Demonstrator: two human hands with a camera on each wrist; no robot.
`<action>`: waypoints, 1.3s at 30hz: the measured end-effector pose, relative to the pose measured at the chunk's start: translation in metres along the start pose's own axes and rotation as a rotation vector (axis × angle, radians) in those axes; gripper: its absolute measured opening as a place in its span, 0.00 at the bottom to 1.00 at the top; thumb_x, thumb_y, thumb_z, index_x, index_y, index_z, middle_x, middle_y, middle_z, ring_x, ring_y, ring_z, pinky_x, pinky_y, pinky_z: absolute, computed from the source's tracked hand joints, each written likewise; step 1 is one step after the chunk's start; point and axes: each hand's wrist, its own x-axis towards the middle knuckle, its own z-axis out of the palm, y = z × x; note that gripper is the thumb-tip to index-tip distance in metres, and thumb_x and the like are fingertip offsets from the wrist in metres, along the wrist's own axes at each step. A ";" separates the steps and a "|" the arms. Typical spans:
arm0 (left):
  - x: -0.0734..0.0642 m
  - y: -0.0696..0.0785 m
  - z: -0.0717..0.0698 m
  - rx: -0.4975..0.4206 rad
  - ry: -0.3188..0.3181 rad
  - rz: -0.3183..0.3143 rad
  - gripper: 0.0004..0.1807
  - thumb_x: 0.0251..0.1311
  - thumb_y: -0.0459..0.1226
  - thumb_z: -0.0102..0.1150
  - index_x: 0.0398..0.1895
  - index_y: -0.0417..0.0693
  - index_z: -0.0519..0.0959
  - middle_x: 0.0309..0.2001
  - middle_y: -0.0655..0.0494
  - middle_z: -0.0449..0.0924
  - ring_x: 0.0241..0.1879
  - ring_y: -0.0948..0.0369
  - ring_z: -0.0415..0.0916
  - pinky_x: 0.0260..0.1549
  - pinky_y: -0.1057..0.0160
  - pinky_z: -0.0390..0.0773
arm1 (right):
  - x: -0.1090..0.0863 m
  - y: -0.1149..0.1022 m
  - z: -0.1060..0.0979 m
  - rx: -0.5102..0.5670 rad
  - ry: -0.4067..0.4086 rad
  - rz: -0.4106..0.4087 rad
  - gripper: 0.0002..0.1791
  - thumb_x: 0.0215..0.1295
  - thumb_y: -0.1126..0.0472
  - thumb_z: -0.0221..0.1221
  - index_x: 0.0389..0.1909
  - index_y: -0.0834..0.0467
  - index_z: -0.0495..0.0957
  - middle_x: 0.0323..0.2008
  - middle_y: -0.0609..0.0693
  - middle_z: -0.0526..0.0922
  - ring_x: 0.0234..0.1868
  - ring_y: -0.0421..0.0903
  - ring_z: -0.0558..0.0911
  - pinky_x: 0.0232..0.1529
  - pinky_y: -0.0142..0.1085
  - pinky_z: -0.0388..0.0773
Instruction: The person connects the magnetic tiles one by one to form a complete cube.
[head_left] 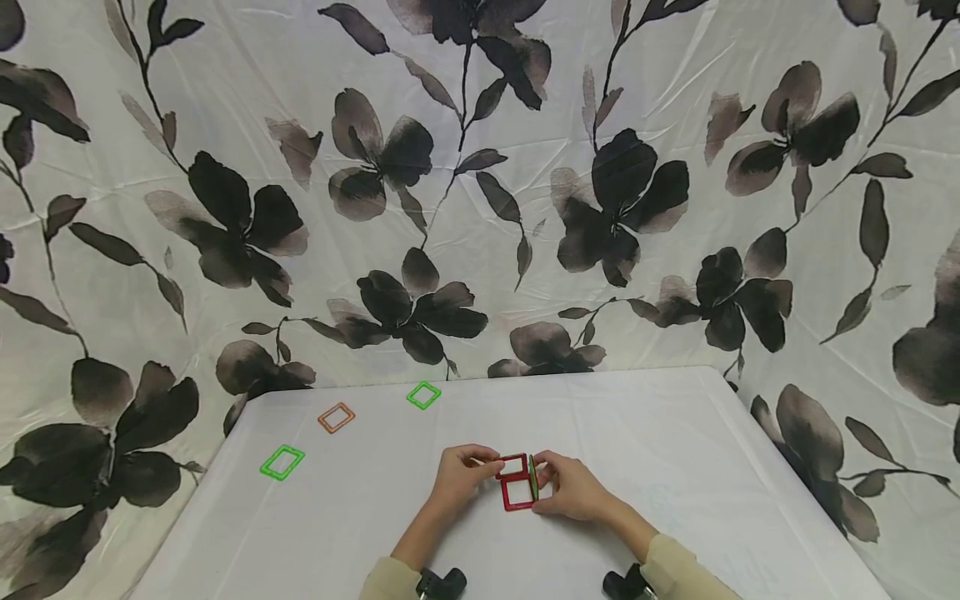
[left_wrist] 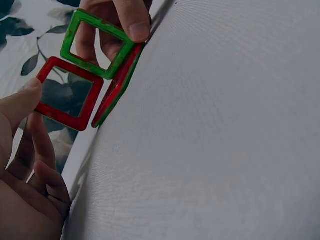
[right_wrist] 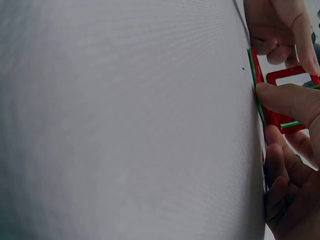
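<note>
My left hand (head_left: 461, 477) pinches a hollow red square building tile (left_wrist: 61, 118) by one edge, between thumb and fingers, and holds it upright. Opposite it, my right hand (head_left: 576, 492) grips a hollow green square building tile (left_wrist: 83, 64), which stands on edge. A second red tile (head_left: 517, 507) lies low at the front between the hands, its side meeting the green tile. In the left wrist view this lower piece shows a green edge under its red frame. The right thumb (right_wrist: 287, 99) presses near the corner where the tiles come together.
Left of the hands, a green tile (head_left: 272, 474), an orange tile (head_left: 330, 409) and another green tile (head_left: 416, 388) lie apart on the white table (head_left: 675, 450). A flowered cloth (head_left: 510, 275) hangs behind the table's far edge. Dark wrist cameras (head_left: 444, 584) sit at both cuffs.
</note>
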 end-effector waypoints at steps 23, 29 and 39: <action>-0.002 0.002 0.003 0.028 -0.053 -0.021 0.07 0.54 0.37 0.71 0.34 0.44 0.87 0.32 0.56 0.84 0.27 0.60 0.75 0.21 0.68 0.72 | -0.002 -0.001 -0.001 0.014 -0.014 -0.015 0.32 0.47 0.60 0.75 0.54 0.56 0.72 0.33 0.43 0.79 0.24 0.37 0.73 0.25 0.31 0.71; -0.002 0.003 0.004 0.038 -0.046 -0.024 0.08 0.54 0.38 0.72 0.34 0.45 0.86 0.31 0.57 0.82 0.25 0.62 0.72 0.19 0.68 0.71 | -0.002 -0.001 -0.002 0.015 -0.021 -0.009 0.33 0.47 0.60 0.75 0.55 0.56 0.72 0.33 0.43 0.79 0.24 0.37 0.73 0.25 0.31 0.71; -0.004 0.005 -0.001 0.110 -0.099 -0.053 0.12 0.52 0.35 0.72 0.39 0.39 0.84 0.30 0.56 0.80 0.25 0.63 0.75 0.21 0.67 0.74 | -0.003 -0.002 -0.004 0.007 -0.031 -0.016 0.35 0.46 0.58 0.76 0.56 0.57 0.72 0.34 0.42 0.78 0.24 0.36 0.72 0.26 0.31 0.71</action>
